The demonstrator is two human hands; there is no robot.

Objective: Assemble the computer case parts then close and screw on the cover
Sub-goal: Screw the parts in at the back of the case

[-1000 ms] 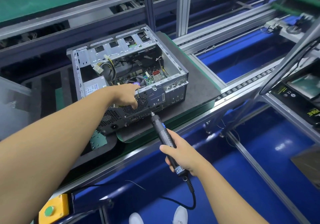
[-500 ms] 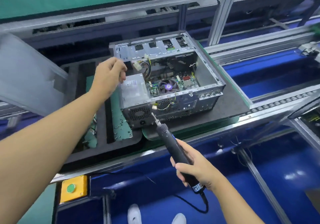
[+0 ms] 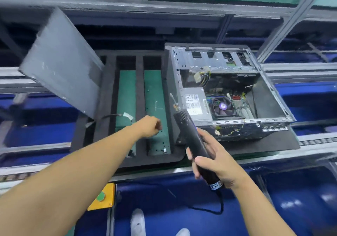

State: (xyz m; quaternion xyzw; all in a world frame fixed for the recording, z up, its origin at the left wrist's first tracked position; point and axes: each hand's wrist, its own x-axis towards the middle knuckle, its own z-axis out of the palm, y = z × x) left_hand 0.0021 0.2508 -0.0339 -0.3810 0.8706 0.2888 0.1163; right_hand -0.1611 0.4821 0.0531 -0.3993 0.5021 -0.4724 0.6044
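— Case (image 3: 228,97) first: where does it sit, and how does it look?

— Computer case lies open-side up at about two o'clock on a dark foam pad (image 3: 264,144); bare grey metal frame, drive bay plate with cut-outs along its far edge, a silver power supply (image 3: 196,101) at its near left corner, a cooling fan (image 3: 223,106) with a purple hub beside that, and loose yellow and black wires (image 3: 205,75) hanging inside

— And the cover?

— A flat grey cover panel (image 3: 62,60) stands tilted at ten o'clock, well apart from the case; its edges are blurred

— Any writing?

— The power supply has a white label with print too small to read; a white band near the butt of the electric screwdriver (image 3: 195,141) carries characters I cannot make out

— Hands?

— Right hand (image 3: 215,161) at five o'clock, fingers wrapped around the black screwdriver, bit pointing up toward twelve; left hand (image 3: 149,126) near centre, fingers curled together low over a green strip (image 3: 156,111) of the slotted black tray (image 3: 138,97); whether they pinch anything I cannot tell

— Surroundings?

— Tray and pad rest on a conveyor with grey aluminium rails (image 3: 319,151); blue floor below; a yellow box with a green button (image 3: 101,197) at seven o'clock; white shoes (image 3: 138,223) at six; green belt surface along the top
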